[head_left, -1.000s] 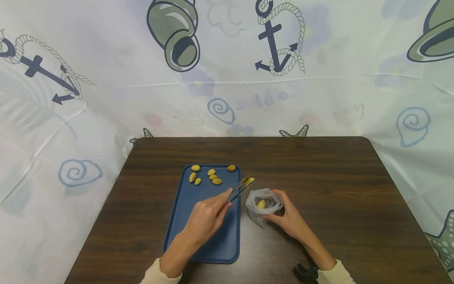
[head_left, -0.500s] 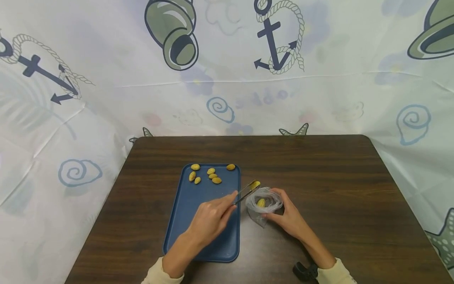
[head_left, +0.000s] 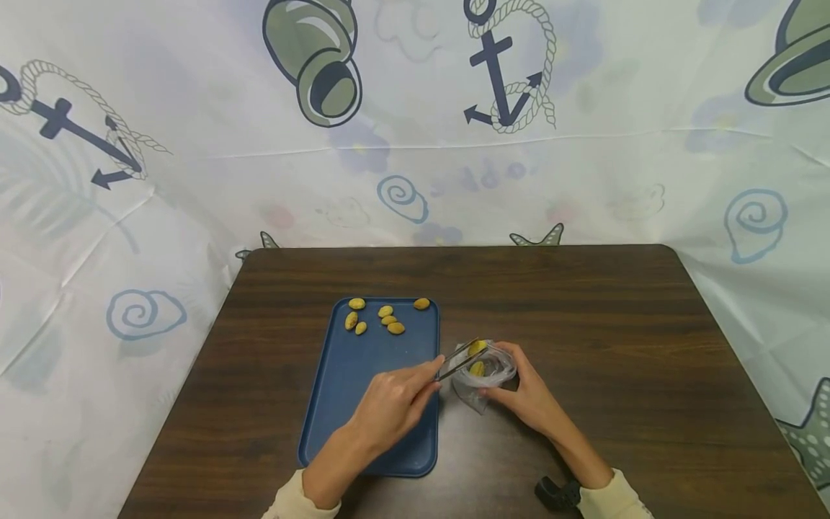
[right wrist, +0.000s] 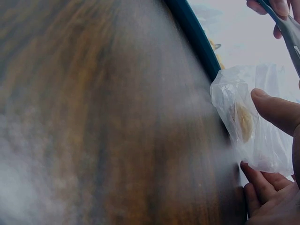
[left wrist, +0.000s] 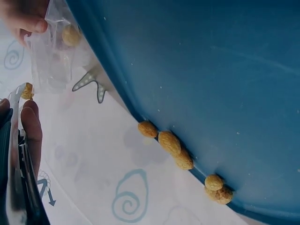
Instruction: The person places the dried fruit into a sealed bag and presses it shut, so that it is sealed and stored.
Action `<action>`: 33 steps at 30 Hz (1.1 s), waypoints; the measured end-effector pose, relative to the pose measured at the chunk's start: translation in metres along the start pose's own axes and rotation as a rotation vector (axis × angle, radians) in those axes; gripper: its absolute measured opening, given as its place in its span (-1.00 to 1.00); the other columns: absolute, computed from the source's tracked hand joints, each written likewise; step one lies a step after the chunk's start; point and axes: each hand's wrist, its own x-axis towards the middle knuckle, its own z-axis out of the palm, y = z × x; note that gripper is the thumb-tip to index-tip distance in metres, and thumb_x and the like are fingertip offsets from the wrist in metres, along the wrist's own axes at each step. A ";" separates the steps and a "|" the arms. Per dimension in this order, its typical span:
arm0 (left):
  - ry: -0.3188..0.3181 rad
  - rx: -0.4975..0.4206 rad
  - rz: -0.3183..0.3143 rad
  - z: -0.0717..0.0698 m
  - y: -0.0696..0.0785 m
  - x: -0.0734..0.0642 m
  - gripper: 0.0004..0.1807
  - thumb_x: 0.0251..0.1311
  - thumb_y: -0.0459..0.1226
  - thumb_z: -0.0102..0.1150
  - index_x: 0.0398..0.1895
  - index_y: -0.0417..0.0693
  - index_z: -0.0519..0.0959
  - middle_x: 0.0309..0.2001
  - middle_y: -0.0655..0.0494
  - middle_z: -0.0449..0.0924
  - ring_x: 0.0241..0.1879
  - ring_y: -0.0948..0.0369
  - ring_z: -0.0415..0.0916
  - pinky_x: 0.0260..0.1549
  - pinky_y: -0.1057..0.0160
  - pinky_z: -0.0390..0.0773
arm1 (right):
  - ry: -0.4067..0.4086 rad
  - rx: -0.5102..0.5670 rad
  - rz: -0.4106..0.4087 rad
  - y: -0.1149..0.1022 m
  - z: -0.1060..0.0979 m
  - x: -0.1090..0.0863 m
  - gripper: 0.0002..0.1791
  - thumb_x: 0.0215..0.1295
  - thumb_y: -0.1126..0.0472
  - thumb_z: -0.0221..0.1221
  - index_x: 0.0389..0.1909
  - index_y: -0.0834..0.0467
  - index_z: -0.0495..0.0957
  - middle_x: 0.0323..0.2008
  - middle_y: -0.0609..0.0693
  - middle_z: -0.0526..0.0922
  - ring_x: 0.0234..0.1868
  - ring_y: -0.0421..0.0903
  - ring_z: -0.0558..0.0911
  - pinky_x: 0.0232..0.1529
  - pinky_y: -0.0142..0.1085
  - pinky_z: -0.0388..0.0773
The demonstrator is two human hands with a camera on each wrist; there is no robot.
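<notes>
My left hand (head_left: 391,405) grips metal tongs (left wrist: 16,164) with dark teal on the handle. Between the tongs' tips is a yellow-brown, wrinkled oval piece (head_left: 477,347), right over the mouth of a clear plastic bag (head_left: 470,398). My right hand (head_left: 537,405) holds that bag by its rim, thumb on the near side and fingers on the far side. Inside the bag lies another such piece (right wrist: 243,123). To the left, a blue tray (head_left: 337,382) bears several more wrinkled pieces (head_left: 388,320) along its far end.
A dark wood-grain table (head_left: 603,324) carries everything. Near the right forearm, a black device (head_left: 556,494) shows at the wrist. A patterned cloth (head_left: 415,94) hangs behind the table and at its sides.
My left hand has moved right, bringing the tongs and the pinched piece from beside the bag to over its mouth. The right hand and bag have stayed about where they were.
</notes>
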 end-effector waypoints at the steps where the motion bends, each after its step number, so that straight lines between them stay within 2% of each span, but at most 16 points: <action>1: -0.003 -0.005 -0.002 0.000 0.000 0.000 -0.54 0.28 -0.31 0.39 0.25 -0.19 0.62 -0.07 0.01 0.82 -0.23 0.23 0.79 -0.32 0.29 0.73 | -0.001 -0.001 -0.003 0.000 0.000 0.000 -0.10 0.10 0.00 0.55 0.41 -0.10 0.27 0.36 0.07 0.47 0.38 0.13 0.45 0.38 0.29 0.27; 7: -0.007 -0.019 -0.004 0.003 0.000 -0.002 -0.54 0.29 -0.30 0.38 0.25 -0.18 0.63 -0.03 0.00 0.81 -0.21 0.23 0.80 -0.31 0.29 0.73 | -0.003 -0.001 -0.008 0.001 0.000 0.000 -0.09 0.10 0.00 0.55 0.41 -0.10 0.26 0.35 0.07 0.47 0.36 0.12 0.46 0.37 0.27 0.28; 15: -0.022 0.026 -0.017 0.003 0.000 -0.003 -0.40 0.26 -0.18 0.44 0.33 -0.17 0.55 0.06 -0.05 0.77 -0.24 0.23 0.79 -0.29 0.25 0.74 | 0.009 -0.008 -0.038 0.002 0.001 0.000 -0.12 0.11 0.01 0.55 0.41 -0.08 0.29 0.32 0.06 0.51 0.35 0.10 0.48 0.37 0.23 0.30; 29: -0.005 0.040 -0.061 -0.002 -0.003 -0.003 -0.40 0.27 -0.17 0.43 0.33 -0.23 0.54 -0.03 -0.10 0.80 -0.33 0.22 0.77 -0.34 0.28 0.74 | 0.005 0.005 -0.030 0.001 0.002 0.000 -0.13 0.11 0.04 0.55 0.40 -0.05 0.31 0.34 0.07 0.49 0.35 0.11 0.47 0.37 0.24 0.29; 33: -0.004 0.047 -0.092 -0.006 -0.005 -0.004 -0.40 0.27 -0.17 0.43 0.33 -0.23 0.54 -0.03 -0.10 0.80 -0.33 0.22 0.77 -0.33 0.25 0.74 | -0.001 -0.009 -0.010 0.000 0.001 0.000 -0.10 0.10 0.00 0.55 0.42 -0.06 0.28 0.37 0.07 0.46 0.36 0.12 0.46 0.38 0.26 0.28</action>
